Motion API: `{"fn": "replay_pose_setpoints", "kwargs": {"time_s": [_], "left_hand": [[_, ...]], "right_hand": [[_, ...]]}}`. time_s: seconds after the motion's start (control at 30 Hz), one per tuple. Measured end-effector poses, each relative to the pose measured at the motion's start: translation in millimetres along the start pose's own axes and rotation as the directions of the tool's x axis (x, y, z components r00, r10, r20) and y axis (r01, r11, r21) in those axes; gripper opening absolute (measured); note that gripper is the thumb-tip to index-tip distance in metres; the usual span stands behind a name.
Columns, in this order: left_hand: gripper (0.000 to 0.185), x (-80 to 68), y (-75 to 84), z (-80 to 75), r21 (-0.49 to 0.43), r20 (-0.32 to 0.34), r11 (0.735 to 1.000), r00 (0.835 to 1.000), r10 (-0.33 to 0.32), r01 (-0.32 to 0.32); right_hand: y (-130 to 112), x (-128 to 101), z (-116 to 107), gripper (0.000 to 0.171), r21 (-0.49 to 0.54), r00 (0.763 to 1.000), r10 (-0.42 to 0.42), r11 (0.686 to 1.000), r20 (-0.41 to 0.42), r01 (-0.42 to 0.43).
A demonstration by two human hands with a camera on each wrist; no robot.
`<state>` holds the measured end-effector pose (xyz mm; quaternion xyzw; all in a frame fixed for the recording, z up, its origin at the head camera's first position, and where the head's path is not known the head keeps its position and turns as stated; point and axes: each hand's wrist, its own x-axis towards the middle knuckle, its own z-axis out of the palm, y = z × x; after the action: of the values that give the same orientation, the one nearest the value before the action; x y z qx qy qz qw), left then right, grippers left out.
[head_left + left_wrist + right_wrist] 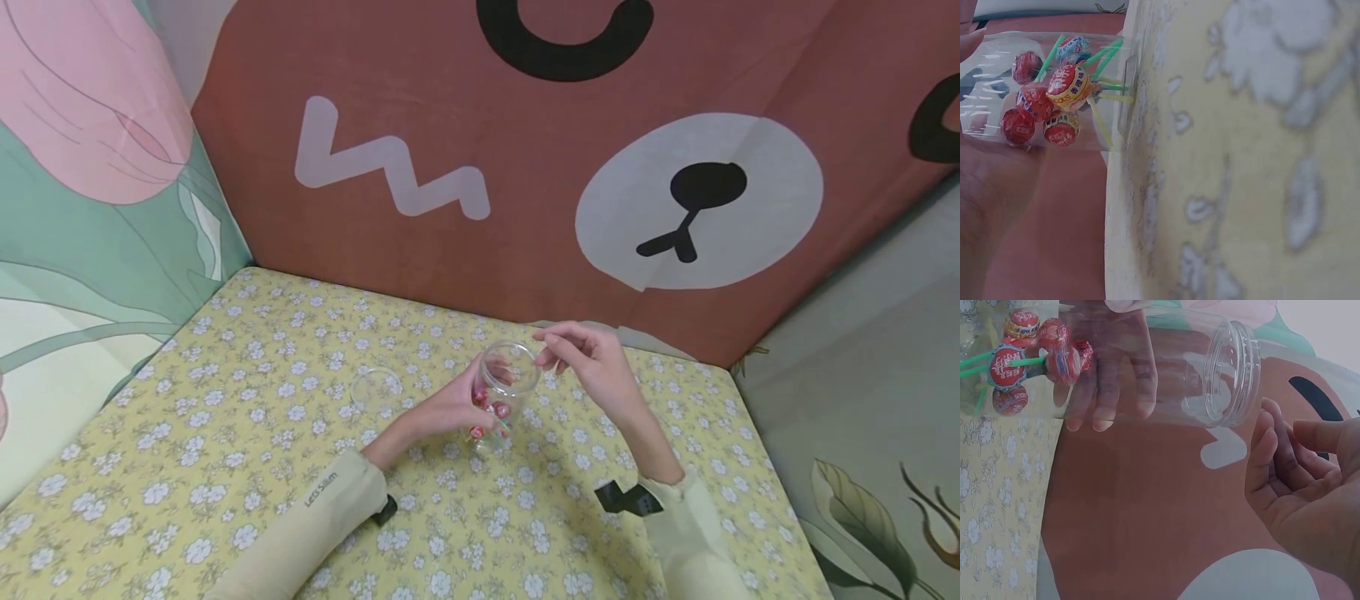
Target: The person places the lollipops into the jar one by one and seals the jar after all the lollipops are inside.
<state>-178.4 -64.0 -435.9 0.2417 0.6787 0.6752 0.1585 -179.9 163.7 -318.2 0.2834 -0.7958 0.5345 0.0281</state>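
A: Head view, item one: a clear plastic jar point(504, 392) is standing on the floral tablecloth point(225, 467), mouth up and leaning slightly away from the person. The left hand point(450, 408) is wrapping its fingers round the lower body.

B: Contents?

A: Wrapped lollipops point(1047, 100) are sitting heads-up, their green and yellow sticks pointing to the base.

B: And the right hand point(592, 362)?

A: It is hovering just beside the open rim, on the jar's right, fingers loosely curled and holding nothing that I can see. The left is gripping; the right is nearer the mouth.

B: Anything else?

A: A clear lid point(377, 386) is lying near, left of the jar.
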Motion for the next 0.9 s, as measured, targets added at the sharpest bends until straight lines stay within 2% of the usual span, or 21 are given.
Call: {"fn": "replay_pose_setpoints", "kwargs": {"time_s": [0.27, 0.4, 0.5, 0.63, 0.73, 0.9], "left_hand": [[0.098, -2.0, 6.9, -1.7, 0.083, 0.005, 0.996, 1.0, -0.03, 0.029], [0.1, -5.0, 13.5, -2.6, 0.186, -0.015, 0.98, 0.997, -0.072, 0.073], [0.103, -8.9, 17.3, -6.3, 0.227, -0.01, 0.968, 0.994, -0.106, 0.105], [0.102, -15.7, 24.6, -16.6, 0.271, 0.012, 0.955, 0.991, -0.13, 0.123], [0.097, -21.3, 32.0, -27.8, 0.334, 0.016, 0.935, 0.991, -0.133, 0.121], [0.08, -33.2, 40.4, -50.6, 0.418, -0.017, 0.904, 0.995, -0.096, 0.095]], "right_hand": [[2.9, -7.7, -3.2, 0.019, -0.043, 1.0, 0.015, 0.999, -0.023, -0.016], [5.6, -12.4, -3.4, 0.028, -0.058, 0.999, 0.052, 0.997, 0.005, -0.051], [9.2, -14.9, -1.6, 0.038, -0.068, 0.996, 0.072, 0.995, 0.05, -0.069], [16.6, -18.1, 3.0, 0.052, -0.031, 0.987, 0.1, 0.995, 0.124, -0.097], [23.0, -21.3, 6.8, 0.061, 0.021, 0.979, 0.119, 0.992, 0.163, -0.124], [33.9, -27.6, 12.9, 0.073, 0.043, 0.97, 0.141, 0.987, 0.196, -0.153]]}}
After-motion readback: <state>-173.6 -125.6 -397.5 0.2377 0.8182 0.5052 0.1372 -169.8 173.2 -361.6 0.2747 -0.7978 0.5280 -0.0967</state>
